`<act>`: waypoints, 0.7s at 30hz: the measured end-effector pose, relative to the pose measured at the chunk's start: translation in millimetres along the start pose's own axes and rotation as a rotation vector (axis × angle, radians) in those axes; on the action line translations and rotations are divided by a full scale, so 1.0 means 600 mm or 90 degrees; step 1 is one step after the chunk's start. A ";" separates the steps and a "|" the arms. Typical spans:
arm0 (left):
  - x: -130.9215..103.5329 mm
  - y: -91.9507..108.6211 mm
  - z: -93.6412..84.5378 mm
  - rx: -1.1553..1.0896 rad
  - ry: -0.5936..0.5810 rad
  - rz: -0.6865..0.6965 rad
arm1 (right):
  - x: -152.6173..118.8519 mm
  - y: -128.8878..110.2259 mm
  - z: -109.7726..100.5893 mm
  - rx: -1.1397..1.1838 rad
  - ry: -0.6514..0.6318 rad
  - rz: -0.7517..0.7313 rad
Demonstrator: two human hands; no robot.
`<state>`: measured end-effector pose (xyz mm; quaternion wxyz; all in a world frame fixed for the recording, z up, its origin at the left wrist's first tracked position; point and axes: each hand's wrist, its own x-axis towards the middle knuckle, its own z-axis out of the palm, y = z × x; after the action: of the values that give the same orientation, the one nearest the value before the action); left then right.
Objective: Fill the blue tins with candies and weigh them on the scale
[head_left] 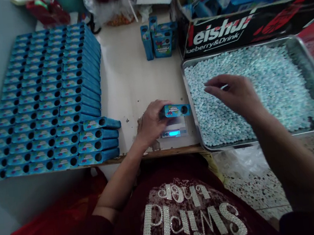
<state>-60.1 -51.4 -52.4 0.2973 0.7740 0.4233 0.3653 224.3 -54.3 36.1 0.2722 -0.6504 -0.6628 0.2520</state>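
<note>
My left hand (153, 120) is closed around a small blue candy box (177, 110), whose printed top has a dark round hole. Directly under the box is a small digital scale (173, 133) with a lit blue display, partly covered by the hand. My right hand (234, 93) hovers over a metal tray (187, 90) of pale blue-white candies (280, 80). Its thumb and fingertips come together in a pinch near the tray's left side; whatever they may hold is too small to make out.
Rows of matching blue boxes (45, 90) fill the table's left side. Several more boxes (161, 43) stand upright at the back. Behind the tray is a black printed carton (229, 31) with blue boxes inside. The wooden table edge (176, 151) runs close to my body.
</note>
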 end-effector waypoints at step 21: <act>0.186 0.019 0.090 -0.043 0.141 0.000 | 0.087 0.059 0.070 1.133 0.060 0.521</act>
<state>30.7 32.7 -38.9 0.2749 0.7183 0.4411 0.4625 220.9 -0.5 -17.2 0.5810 -0.3964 0.0574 0.7085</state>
